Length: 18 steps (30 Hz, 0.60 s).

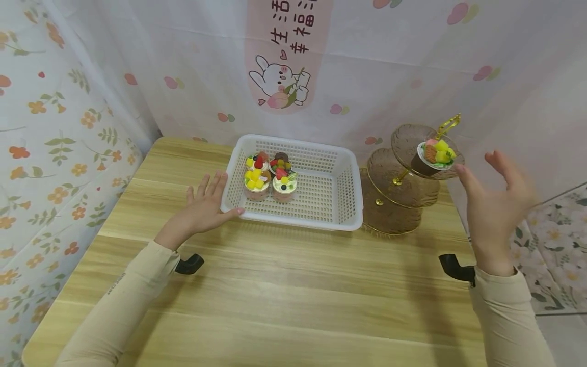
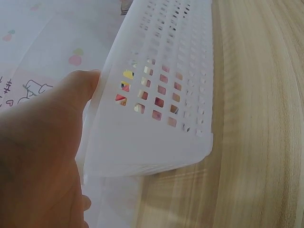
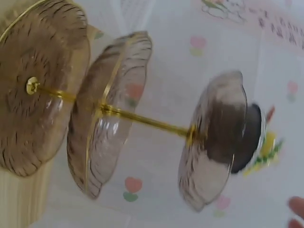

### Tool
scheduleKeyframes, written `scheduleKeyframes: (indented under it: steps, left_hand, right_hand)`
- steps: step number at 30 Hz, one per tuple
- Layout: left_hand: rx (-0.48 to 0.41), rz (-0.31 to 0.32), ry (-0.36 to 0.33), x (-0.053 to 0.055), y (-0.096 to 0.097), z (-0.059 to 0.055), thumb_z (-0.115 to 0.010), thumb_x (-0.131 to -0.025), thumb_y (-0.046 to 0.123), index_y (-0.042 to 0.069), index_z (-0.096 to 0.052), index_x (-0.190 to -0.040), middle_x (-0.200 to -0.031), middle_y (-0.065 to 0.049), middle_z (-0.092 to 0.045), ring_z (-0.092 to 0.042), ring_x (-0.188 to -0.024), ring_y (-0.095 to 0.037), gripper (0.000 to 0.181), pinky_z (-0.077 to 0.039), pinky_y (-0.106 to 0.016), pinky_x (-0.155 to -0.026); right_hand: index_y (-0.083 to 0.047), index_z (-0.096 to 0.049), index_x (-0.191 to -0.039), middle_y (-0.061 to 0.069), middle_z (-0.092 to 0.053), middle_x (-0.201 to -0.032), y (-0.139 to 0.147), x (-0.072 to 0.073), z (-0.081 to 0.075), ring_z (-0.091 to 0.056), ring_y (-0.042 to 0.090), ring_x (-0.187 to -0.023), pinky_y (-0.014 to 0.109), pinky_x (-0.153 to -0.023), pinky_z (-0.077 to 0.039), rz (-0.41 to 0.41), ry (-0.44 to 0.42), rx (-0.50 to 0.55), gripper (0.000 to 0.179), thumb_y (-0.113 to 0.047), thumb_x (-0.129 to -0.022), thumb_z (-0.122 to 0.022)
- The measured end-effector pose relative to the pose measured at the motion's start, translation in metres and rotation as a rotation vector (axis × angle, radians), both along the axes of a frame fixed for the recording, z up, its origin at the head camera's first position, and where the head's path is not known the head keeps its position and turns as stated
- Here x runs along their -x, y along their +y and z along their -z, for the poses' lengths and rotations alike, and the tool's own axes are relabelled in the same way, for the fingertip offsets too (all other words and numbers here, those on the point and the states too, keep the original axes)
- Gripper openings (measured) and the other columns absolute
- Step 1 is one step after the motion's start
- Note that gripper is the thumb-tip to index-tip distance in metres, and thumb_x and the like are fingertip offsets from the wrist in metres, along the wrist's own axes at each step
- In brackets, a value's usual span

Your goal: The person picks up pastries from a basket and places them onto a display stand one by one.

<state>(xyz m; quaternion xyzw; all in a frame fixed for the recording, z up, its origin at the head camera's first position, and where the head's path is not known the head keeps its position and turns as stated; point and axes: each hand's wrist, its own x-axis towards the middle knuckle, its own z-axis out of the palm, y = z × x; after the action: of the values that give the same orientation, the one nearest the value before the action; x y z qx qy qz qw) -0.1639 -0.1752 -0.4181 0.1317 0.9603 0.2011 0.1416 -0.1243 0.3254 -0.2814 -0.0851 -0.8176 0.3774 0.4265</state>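
My left hand (image 1: pixel 202 206) rests against the left end of a white plastic basket (image 1: pixel 300 222), its thumb on the front rim and its fingers extended. Inside the basket's left half stand several fruit-topped dessert cups (image 1: pixel 284 189). Up at the right, my right hand (image 1: pixel 497 214) is held in the air with thumb and forefinger spread apart, holding nothing. Just left of it, a dark fruit-topped dessert cup (image 1: pixel 426 164) sits on the top tier of a three-tier stand (image 1: pixel 390 216). In the right wrist view, only fingertips (image 3: pixel 297 207) show, apart from that cup.
The wooden table (image 1: pixel 284 285) carries the basket and, to its right, the stand with a gold post (image 3: pixel 152 121) and handle (image 1: pixel 449 123). A printed curtain (image 1: pixel 192 61) hangs behind the table. Floral cloth (image 1: pixel 59 153) covers the left side.
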Motion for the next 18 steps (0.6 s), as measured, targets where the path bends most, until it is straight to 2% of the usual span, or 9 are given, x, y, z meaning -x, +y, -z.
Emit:
scheduleKeyframes:
  steps: [3,5,7,10,13,15,18]
  left_hand:
    - [0.001,0.003,0.005,0.0,0.002,0.0,-0.044,-0.093,0.071,0.008,0.014,-0.158,-0.167,-0.018,0.011,0.017,-0.152,-0.044,0.107,0.01,-0.078,-0.11]
    - [-0.001,0.004,0.006,-0.001,0.002,0.001,-0.044,-0.093,0.07,0.007,0.013,-0.158,-0.167,-0.019,0.011,0.016,-0.152,-0.045,0.108,0.009,-0.078,-0.11]
    - [0.002,0.001,0.005,-0.001,0.003,0.001,-0.044,-0.092,0.071,0.007,0.013,-0.158,-0.167,-0.018,0.012,0.015,-0.153,-0.045,0.108,0.008,-0.078,-0.111]
    - [0.003,0.0,0.003,-0.001,0.003,0.002,-0.044,-0.092,0.071,0.006,0.013,-0.158,-0.167,-0.017,0.012,0.014,-0.152,-0.046,0.108,0.008,-0.079,-0.11]
    - [0.003,-0.001,0.003,-0.001,0.002,0.002,-0.044,-0.092,0.071,0.007,0.013,-0.158,-0.167,-0.017,0.013,0.015,-0.153,-0.045,0.108,0.007,-0.079,-0.11]
    - [0.001,-0.002,0.006,-0.001,0.002,0.002,-0.044,-0.092,0.071,0.007,0.014,-0.158,-0.167,-0.017,0.013,0.015,-0.152,-0.045,0.108,0.008,-0.079,-0.11]
    - [0.0,-0.005,0.008,-0.001,0.001,0.002,-0.044,-0.093,0.07,0.007,0.014,-0.158,-0.167,-0.016,0.014,0.016,-0.153,-0.044,0.107,0.008,-0.078,-0.111]
  right_hand:
    - [-0.016,-0.076,-0.112,-0.001,-0.075,-0.108,-0.02,-0.006,0.005,-0.062,0.005,-0.109,0.026,-0.103,-0.039,0.043,0.215,-0.089,0.042,-0.023,-0.073,-0.089]
    - [-0.013,-0.078,-0.108,0.005,-0.077,-0.104,-0.032,-0.007,0.009,-0.064,0.012,-0.105,0.025,-0.101,-0.041,0.015,0.277,-0.132,0.038,-0.024,-0.073,-0.089]
    - [-0.007,-0.078,-0.107,0.015,-0.076,-0.104,-0.043,-0.006,0.012,-0.066,0.024,-0.104,0.026,-0.1,-0.043,-0.065,0.309,-0.169,0.038,-0.019,-0.073,-0.089]
    - [-0.004,-0.074,-0.114,0.022,-0.075,-0.106,-0.055,-0.003,0.018,-0.064,0.034,-0.104,0.025,-0.101,-0.044,-0.22,0.271,-0.24,0.046,-0.008,-0.071,-0.088]
    - [-0.006,-0.07,-0.123,0.016,-0.074,-0.112,-0.068,0.003,0.023,-0.063,0.027,-0.109,0.022,-0.104,-0.042,-0.373,0.169,-0.278,0.058,0.001,-0.068,-0.087]
    - [-0.009,-0.068,-0.127,0.013,-0.074,-0.116,-0.079,0.01,0.027,-0.061,0.019,-0.114,0.019,-0.104,-0.042,-0.451,0.096,-0.253,0.064,0.002,-0.068,-0.087]
    - [-0.012,-0.067,-0.13,0.011,-0.073,-0.119,-0.099,0.026,0.034,-0.06,0.014,-0.116,0.021,-0.104,-0.042,-0.534,0.026,-0.174,0.062,-0.001,-0.072,-0.085]
